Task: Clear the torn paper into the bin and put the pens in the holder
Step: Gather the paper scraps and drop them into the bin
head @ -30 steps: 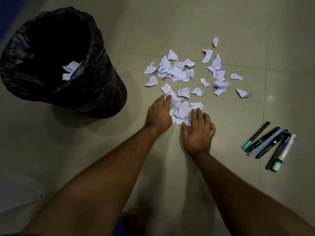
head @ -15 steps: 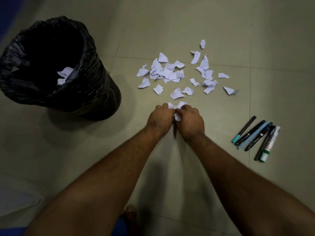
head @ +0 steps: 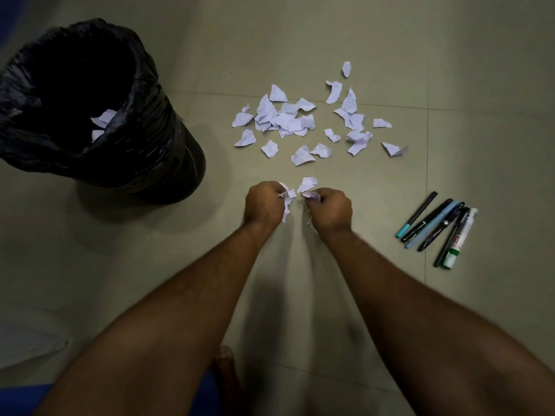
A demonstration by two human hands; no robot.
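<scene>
Left hand and right hand each clutch paper scraps; few scraps lie in the bin, most torn paper lies beyond the hands, pens untouched right of them, no holder in view.

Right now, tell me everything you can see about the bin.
The bin stands upright on the tiled floor at the far left, left of the paper scraps. It is round and dark, lined with a crinkled, glossy black plastic bag folded over the rim. Its mouth is open, and a few white scraps already lie inside. Neither hand touches it.
</scene>
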